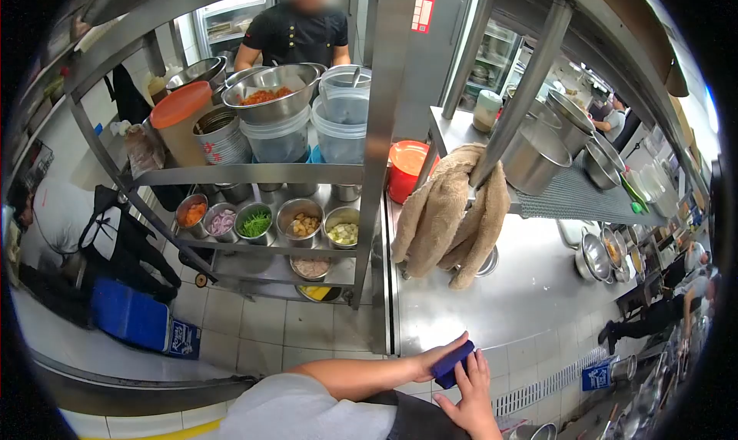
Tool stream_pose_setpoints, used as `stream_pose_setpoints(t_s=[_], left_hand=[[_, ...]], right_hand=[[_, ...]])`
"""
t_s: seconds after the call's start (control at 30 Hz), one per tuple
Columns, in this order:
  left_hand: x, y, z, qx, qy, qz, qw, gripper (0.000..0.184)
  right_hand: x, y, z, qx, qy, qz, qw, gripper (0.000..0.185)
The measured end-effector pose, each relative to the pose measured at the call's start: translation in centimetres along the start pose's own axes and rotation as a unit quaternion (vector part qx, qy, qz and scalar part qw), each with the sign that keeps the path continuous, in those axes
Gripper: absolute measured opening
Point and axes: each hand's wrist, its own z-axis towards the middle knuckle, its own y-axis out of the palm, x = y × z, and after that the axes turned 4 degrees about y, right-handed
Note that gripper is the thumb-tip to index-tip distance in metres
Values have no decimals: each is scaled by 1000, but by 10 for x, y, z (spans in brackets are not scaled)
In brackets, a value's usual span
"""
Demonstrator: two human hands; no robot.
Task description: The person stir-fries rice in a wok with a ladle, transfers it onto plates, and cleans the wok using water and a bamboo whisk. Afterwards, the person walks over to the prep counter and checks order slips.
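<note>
At the bottom, my left hand (427, 365) holds a small dark purple flat object (452, 365); I cannot make out what it is. My right hand (473, 395) is beside it, fingers stretched out and spread, the fingertips touching or very near the object's edge. Just beyond both hands lies a steel worktop (477, 309). Brownish cloths (450, 209) hang from the shelf post above that worktop.
On the left a steel rack (254, 175) holds a bowl of chopped orange food (269, 94), plastic tubs (342, 121) and several small bowls of cut vegetables. A person in black (298, 36) stands behind it. Large pots (536, 157) and steel bowls (592, 257) are at right.
</note>
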Motion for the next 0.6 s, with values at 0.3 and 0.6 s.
stream_pose_setpoints(t_s=[0.3, 0.6], left_hand=[[10, 11, 5, -12, 45, 194, 980, 69], [9, 11, 6, 8, 19, 229, 973, 72]], right_hand=[[15, 9, 6, 13, 15, -32, 999, 83], [15, 9, 17, -16, 32, -36, 999, 82]])
